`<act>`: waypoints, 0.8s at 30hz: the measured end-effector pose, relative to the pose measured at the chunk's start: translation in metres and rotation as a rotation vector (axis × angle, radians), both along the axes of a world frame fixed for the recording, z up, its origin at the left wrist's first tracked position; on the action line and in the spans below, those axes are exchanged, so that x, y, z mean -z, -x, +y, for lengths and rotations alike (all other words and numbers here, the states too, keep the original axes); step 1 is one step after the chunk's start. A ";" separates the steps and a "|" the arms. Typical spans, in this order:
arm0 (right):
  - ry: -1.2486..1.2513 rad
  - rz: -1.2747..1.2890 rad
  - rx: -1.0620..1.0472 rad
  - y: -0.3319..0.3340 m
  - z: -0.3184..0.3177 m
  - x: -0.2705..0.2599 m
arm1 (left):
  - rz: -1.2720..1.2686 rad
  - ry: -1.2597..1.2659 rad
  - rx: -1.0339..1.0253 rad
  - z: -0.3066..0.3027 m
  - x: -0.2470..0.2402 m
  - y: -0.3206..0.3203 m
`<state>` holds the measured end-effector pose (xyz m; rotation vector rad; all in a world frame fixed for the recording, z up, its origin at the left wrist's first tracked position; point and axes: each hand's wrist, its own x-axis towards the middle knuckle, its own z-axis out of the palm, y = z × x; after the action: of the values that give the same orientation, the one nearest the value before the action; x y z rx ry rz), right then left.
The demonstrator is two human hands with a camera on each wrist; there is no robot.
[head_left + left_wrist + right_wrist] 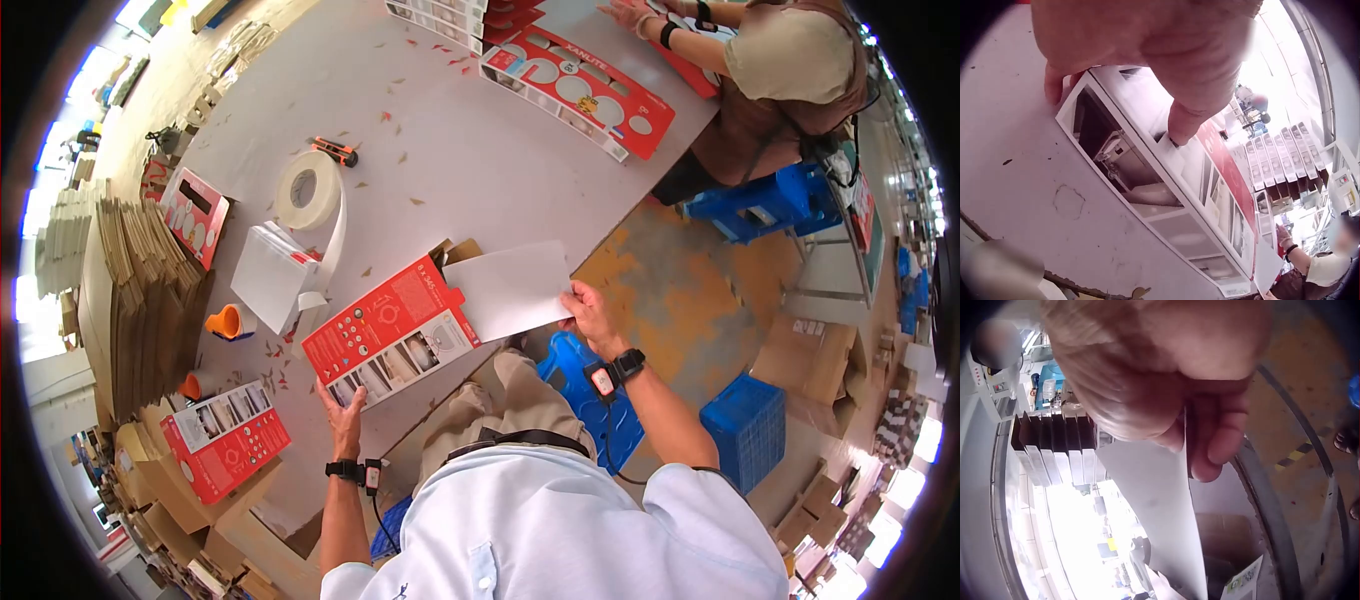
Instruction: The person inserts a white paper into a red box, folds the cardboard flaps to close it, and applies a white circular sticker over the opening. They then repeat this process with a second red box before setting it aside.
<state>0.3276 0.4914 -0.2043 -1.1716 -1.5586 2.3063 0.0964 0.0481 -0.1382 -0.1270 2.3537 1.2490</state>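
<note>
A red and white printed cardboard box [385, 312] lies aslant near the table's front edge, its right end open with brown flaps showing. My left hand [343, 415] grips the box's left end; in the left wrist view its thumb [1184, 122] lies on the printed face and other fingers reach over the far edge. My right hand [595, 318] pinches the outer edge of a plain white card sheet [515, 285] between thumb and fingers. The sheet's other end overlaps the box's open end. In the right wrist view the sheet [1154, 494] extends down from the fingers toward the box.
On the table are a roll of white tape [302, 192], an orange cutter [334, 151], a stack of white sheets [270, 270] and an orange cup [231, 322]. Stacked cardboard [140, 300] stands at left. Another person [780, 80] works at the far right beside red boxes [580, 85].
</note>
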 end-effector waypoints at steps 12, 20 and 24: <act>-0.112 0.035 -0.149 0.011 0.037 0.001 | 0.028 0.011 0.010 -0.010 0.013 0.001; -0.154 0.042 -0.094 0.029 0.022 -0.002 | 0.024 -0.014 -0.010 -0.005 0.010 -0.002; -0.165 0.095 -0.081 0.013 0.035 -0.005 | 0.048 -0.017 -0.024 -0.004 0.011 -0.003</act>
<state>0.3141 0.5268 -0.1994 -0.9630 -1.7516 2.1954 0.0991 0.0440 -0.1494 -0.1216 2.3886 1.2971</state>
